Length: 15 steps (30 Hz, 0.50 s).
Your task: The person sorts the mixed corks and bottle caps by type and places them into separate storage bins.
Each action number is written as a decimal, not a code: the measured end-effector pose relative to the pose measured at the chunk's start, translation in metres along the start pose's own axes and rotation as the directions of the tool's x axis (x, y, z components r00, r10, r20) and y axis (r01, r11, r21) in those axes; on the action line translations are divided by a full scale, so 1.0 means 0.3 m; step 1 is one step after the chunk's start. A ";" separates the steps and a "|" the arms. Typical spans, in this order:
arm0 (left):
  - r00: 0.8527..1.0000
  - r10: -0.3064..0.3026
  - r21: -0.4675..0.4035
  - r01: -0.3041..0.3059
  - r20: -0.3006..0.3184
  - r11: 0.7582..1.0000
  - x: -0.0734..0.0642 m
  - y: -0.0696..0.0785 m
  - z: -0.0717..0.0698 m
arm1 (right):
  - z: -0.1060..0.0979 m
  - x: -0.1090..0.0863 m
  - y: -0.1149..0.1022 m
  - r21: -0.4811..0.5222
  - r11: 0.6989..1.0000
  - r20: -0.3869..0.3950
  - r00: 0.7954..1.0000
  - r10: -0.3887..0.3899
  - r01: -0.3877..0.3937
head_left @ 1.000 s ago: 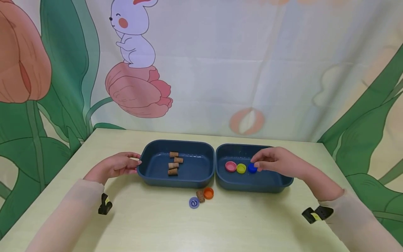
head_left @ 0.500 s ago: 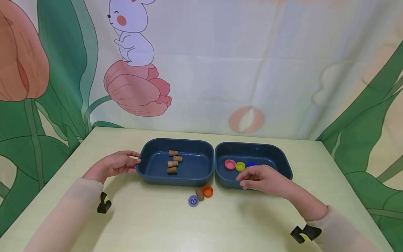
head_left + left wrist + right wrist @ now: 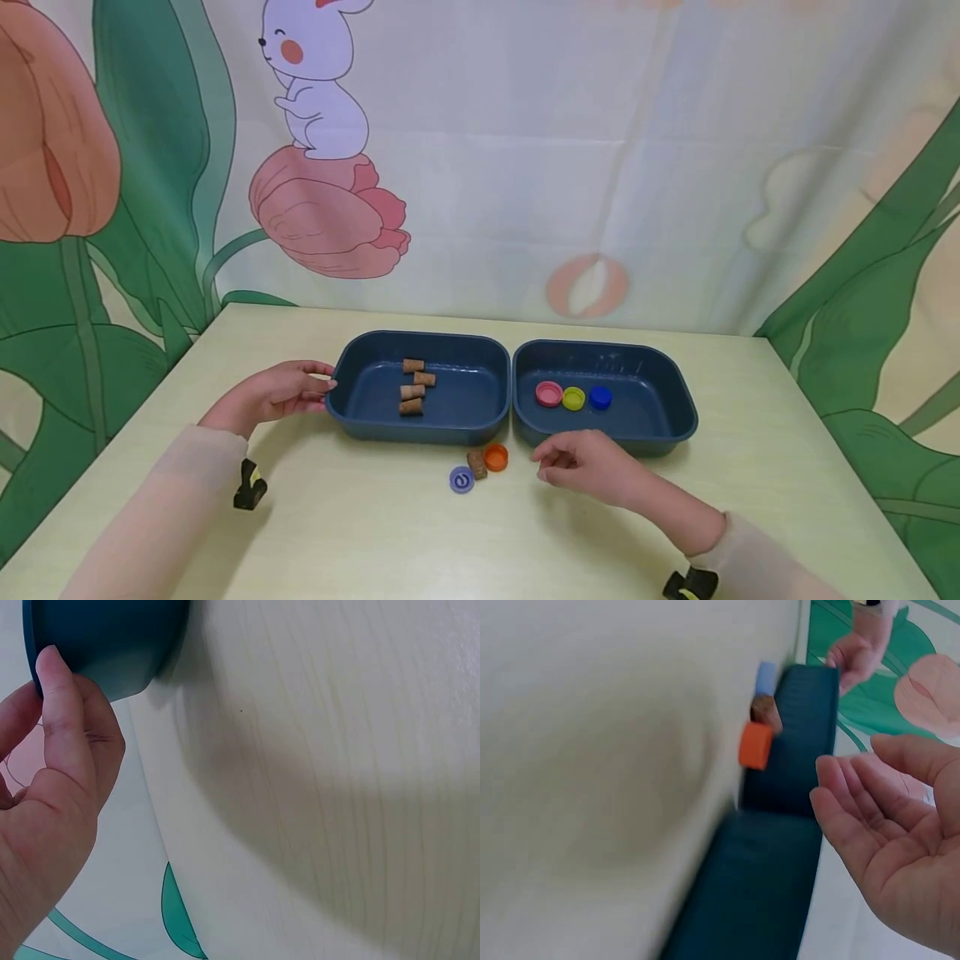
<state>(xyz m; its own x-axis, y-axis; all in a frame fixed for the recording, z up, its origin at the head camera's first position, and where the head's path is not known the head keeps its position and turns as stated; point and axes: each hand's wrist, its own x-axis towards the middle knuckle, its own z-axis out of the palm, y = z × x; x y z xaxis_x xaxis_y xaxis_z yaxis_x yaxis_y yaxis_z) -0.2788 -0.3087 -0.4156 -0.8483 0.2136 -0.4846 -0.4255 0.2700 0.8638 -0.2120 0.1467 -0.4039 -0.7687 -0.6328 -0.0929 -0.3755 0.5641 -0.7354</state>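
Observation:
My left hand [image 3: 281,392] holds the left rim of a dark blue tray [image 3: 450,421]; in the left wrist view the thumb [image 3: 58,671] lies against the tray's edge. Several corks [image 3: 411,392] lie inside this tray. My right hand [image 3: 588,471] hovers over the table in front of a second blue tray [image 3: 652,417], its fingers loosely bent and holding nothing. Left of it, an orange bottle cap [image 3: 496,457], a cork [image 3: 477,464] and a lilac cap [image 3: 462,479] lie close together on the table. The right wrist view shows the orange cap [image 3: 755,745] too.
In the right tray a pink cap [image 3: 549,394], a yellow-green cap [image 3: 573,398] and a blue cap [image 3: 601,397] lie in a row. Both trays stand side by side on a pale wooden table [image 3: 375,533]. A printed curtain [image 3: 495,167] hangs behind.
My right hand has moved from above the blue cap in the right tray, left and toward me, out over the table. The blue cap stays in the tray. My left hand stays at the rim.

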 end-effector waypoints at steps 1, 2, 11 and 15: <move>1.000 -0.001 -0.001 0.001 0.000 1.000 0.000 -0.001 0.000 | 0.010 0.003 0.000 -0.008 1.000 -0.001 1.000 -0.005 0.005; 1.000 -0.002 -0.003 0.002 -0.001 1.000 0.001 -0.002 0.000 | 0.020 0.007 0.000 -0.019 1.000 -0.002 1.000 -0.009 0.009; 1.000 0.000 -0.001 0.000 -0.001 1.000 0.001 -0.002 -0.001 | 0.092 0.052 -0.003 -0.084 0.996 -0.036 0.999 0.032 -0.035; 1.000 0.000 0.001 0.000 0.001 1.000 0.000 -0.001 -0.001 | 0.117 0.066 -0.011 -0.117 0.992 -0.068 0.997 0.034 -0.042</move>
<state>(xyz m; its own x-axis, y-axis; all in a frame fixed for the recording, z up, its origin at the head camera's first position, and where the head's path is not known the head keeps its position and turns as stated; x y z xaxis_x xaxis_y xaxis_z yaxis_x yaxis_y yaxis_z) -0.2789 -0.3091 -0.4157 -0.8479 0.2143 -0.4848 -0.4254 0.2707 0.8636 -0.2078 0.1138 -0.4268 -0.8143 -0.5759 -0.0722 -0.4010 0.6482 -0.6473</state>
